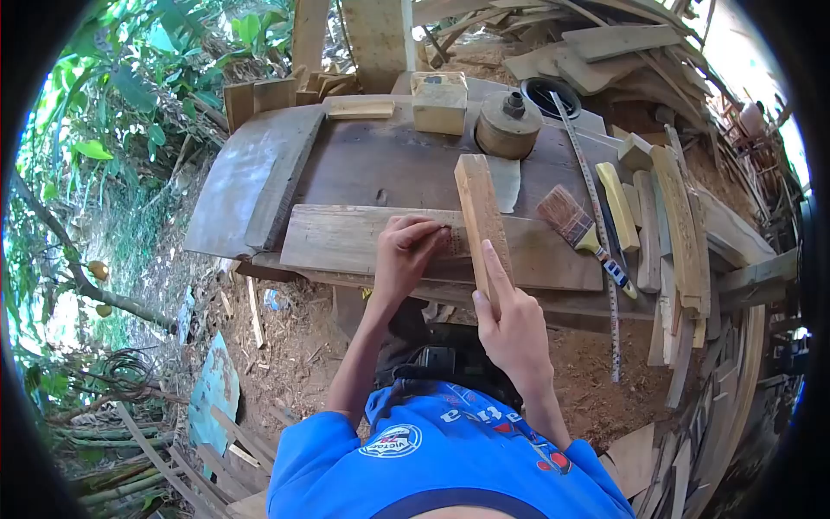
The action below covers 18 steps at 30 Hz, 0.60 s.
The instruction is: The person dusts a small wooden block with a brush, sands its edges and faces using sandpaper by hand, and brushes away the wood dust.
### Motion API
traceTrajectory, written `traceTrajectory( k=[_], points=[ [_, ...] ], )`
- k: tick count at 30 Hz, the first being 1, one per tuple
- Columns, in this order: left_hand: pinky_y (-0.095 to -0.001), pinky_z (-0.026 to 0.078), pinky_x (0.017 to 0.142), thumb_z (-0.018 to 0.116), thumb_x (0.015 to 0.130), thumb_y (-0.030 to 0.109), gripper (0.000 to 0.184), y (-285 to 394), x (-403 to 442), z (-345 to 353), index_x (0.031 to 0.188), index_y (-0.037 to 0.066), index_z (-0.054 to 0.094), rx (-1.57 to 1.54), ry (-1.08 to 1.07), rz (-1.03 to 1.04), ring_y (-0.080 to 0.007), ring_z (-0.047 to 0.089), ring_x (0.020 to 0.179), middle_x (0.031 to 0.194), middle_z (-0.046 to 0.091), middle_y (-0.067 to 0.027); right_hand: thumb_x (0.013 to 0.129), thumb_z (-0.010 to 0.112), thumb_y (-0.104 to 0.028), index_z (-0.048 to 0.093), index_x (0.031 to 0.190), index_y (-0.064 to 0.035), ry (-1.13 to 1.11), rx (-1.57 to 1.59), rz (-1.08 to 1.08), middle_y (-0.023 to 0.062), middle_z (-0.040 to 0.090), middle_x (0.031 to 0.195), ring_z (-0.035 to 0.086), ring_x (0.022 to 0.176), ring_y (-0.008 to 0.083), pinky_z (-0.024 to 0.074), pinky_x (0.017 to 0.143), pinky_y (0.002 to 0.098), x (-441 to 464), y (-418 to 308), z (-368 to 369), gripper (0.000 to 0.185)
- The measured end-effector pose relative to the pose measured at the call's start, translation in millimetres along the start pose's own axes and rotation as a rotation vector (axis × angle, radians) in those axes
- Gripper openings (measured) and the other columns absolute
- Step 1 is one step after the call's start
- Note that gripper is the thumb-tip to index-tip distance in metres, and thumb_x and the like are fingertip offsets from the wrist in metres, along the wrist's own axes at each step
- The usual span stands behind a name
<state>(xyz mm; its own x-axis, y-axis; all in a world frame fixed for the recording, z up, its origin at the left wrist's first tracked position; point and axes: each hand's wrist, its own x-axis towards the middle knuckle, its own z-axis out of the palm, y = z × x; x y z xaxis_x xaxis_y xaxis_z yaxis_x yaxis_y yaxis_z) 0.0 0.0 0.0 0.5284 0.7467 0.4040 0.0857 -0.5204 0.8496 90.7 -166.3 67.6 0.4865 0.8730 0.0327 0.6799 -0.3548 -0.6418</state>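
A long pale wooden board (337,238) lies along the near edge of the workbench (372,160). Over its middle, my left hand (408,249) has its fingers pinched together at a small dark tip too tiny to name. Rows of small dark marks show on the wood beside those fingertips. My right hand (516,333) grips the lower end of a squared wooden block (481,203), thumb on one side and index finger stretched along its face. The block points away from me across the board, close to the left fingertips.
Right of the board lie a paintbrush (575,223), a tape measure strip (584,164), a yellow block (616,203) and stacked offcuts (679,225). Behind stand a cubic wooden block (438,104), a round wooden piece with a bolt (508,130) and a black bowl (566,95).
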Motion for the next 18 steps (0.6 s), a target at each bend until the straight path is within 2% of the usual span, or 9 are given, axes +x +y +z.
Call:
traceTrajectory(
  k=[18],
  points=[
    [-0.0323,0.047,0.078,0.073,0.077,0.009,0.013,4.3,0.6,2.0,0.090,0.005,0.073,0.091,0.037,0.064,-0.0210,0.060,0.086,0.089,0.069,-0.0069,0.089,0.053,-0.019,0.032,0.146,-0.0221,-0.010,-0.047,0.027,0.0248,0.059,0.068,0.062,0.065,0.0420,0.0513,0.063,0.0506,-0.6,-4.7,-4.0,0.062]
  ],
)
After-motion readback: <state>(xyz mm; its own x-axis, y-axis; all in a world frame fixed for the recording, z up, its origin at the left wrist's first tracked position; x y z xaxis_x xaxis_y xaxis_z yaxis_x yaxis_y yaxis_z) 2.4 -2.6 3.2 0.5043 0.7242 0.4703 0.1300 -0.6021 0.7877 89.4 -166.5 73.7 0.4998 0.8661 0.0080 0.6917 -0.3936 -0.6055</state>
